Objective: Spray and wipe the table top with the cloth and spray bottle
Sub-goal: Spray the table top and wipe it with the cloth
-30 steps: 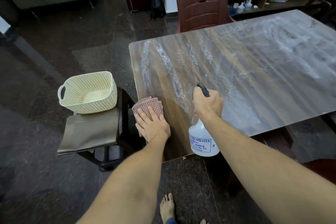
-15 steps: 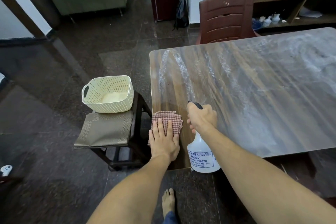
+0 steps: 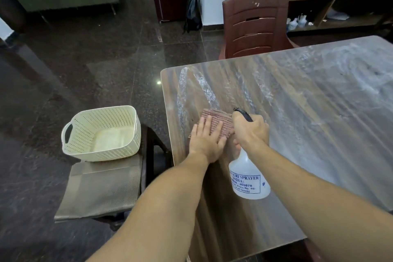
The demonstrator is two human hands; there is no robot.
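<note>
Since the earlier frame, the flat left hand [image 3: 207,143] had slid the cloth [image 3: 219,122] inward from the left edge of the table top [image 3: 308,117]. It lay at centre frame, just left of the right hand [image 3: 252,132], which gripped the spray bottle [image 3: 248,178].

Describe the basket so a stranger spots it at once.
Find the big wooden table. Beside its left edge stands a low cushioned seat, and the basket sits on it. Cream, hole-dotted walls and a cut-out handle set it apart.

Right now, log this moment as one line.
left hand: flat on cloth | right hand: grips spray bottle | table top: streaked
</note>
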